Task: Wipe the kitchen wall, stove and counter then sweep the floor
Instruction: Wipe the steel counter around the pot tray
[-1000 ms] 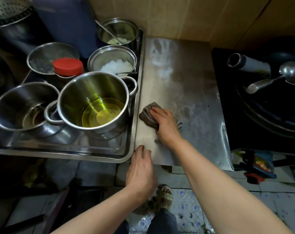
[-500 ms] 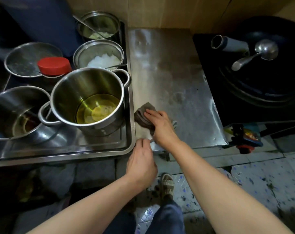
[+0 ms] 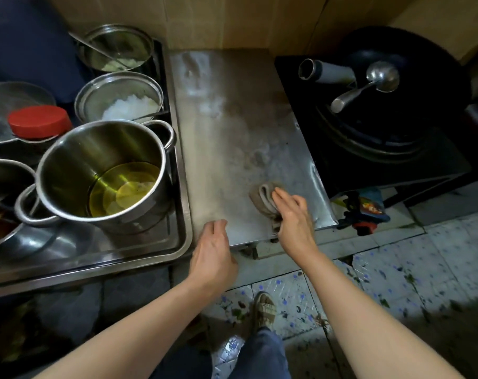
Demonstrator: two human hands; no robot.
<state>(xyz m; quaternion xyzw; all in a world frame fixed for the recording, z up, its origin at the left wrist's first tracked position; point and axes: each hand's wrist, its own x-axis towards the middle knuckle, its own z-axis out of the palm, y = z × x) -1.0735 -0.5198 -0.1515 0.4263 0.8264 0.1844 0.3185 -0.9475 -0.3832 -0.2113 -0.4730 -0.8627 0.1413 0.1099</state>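
While the floor (image 3: pixel 396 272) of speckled tile waits littered at 5 o'clock, the steel surface (image 3: pixel 232 127) at centre is flat, dull and smeared, chalky toward 12 o'clock. At 2 o'clock a black wok (image 3: pixel 413 86) holds a ladle (image 3: pixel 380 77); at 9 o'clock a shiny stockpot (image 3: pixel 103 170) holds yellow oil. The left hand (image 3: pixel 213 253) rests loosely curled on the near edge, holding nothing. The right hand (image 3: pixel 292 214) presses spread fingers on the cloth (image 3: pixel 265 201), bunched at 4 o'clock: soft, light, probably damp, best grasped by its bulk.
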